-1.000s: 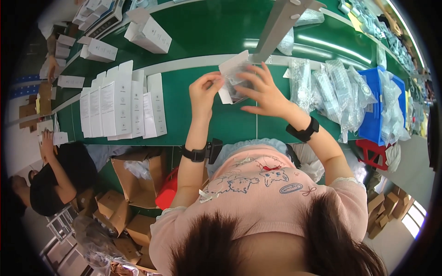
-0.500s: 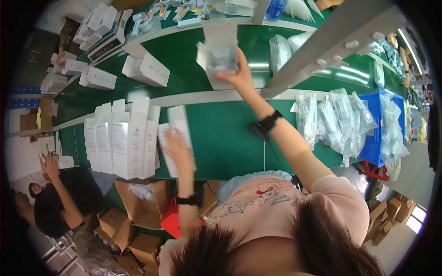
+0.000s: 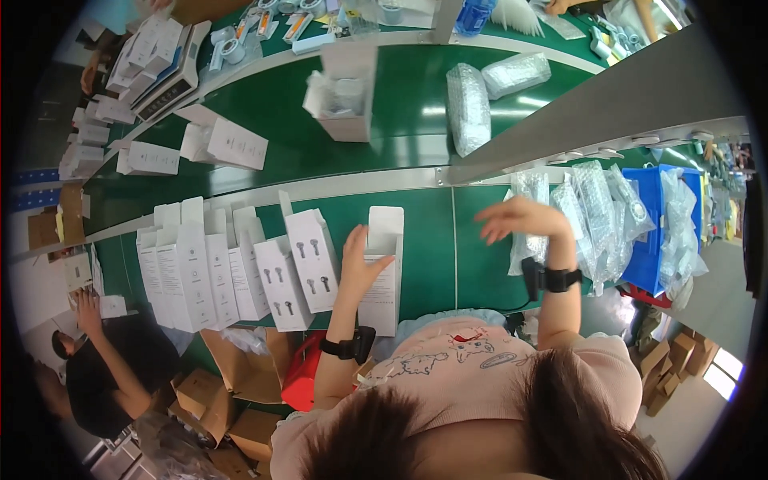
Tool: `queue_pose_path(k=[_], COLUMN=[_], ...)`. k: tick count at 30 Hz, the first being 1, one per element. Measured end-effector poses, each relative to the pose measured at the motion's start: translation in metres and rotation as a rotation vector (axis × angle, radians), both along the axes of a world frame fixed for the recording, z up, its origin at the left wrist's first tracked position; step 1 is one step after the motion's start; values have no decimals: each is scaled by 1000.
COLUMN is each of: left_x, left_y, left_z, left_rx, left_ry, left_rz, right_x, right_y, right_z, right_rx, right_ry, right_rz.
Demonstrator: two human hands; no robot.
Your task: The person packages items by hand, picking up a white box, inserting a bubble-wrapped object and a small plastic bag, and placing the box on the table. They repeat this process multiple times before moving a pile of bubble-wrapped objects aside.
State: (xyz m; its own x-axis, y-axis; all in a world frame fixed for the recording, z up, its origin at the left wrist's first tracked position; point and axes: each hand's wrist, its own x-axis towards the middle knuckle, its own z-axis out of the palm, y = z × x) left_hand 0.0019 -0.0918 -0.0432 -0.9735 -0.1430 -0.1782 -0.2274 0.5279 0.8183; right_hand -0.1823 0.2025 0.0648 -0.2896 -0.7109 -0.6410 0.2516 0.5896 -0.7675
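Note:
My left hand (image 3: 362, 268) is open, thumb and fingers spread, over a white box (image 3: 379, 302) with a raised top flap. The hand covers part of that box, so I cannot tell whether they touch. To its left lean two white boxes printed with dark device pictures (image 3: 314, 268). My right hand (image 3: 524, 218) is open and holds nothing; it hovers above the green bench beside several bubble-wrapped packs (image 3: 588, 208). On the far green surface stands an open white box (image 3: 344, 116) with clear wrapping inside, away from both hands.
More white boxes with raised flaps (image 3: 188, 276) form a row at left. A blue bin (image 3: 646, 232) with bubble wrap is at right, near a slanting grey post (image 3: 608, 108). Two bubble-wrapped packs (image 3: 470, 112) lie at the back. A co-worker's hand (image 3: 86, 308) is far left.
My right hand has let go of the far box and come back to the right. My left hand has moved right; one box now stands apart by it. The far-surface boxes appear further left.

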Motion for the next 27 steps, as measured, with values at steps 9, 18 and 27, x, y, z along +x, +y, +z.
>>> queue_pose_path(k=[9, 18, 27], left_x=[-16, -23, -51], left_y=[27, 55, 41], left_z=[25, 43, 65], left_rx=[665, 906, 716], left_ry=[-128, -173, 69], left_rz=[190, 209, 233], right_x=[-164, -99, 11], right_y=[-65, 68, 147], right_z=[-139, -68, -33], right_rx=[725, 119, 569], right_ry=[1164, 1256, 710], right_rz=[-196, -631, -155])
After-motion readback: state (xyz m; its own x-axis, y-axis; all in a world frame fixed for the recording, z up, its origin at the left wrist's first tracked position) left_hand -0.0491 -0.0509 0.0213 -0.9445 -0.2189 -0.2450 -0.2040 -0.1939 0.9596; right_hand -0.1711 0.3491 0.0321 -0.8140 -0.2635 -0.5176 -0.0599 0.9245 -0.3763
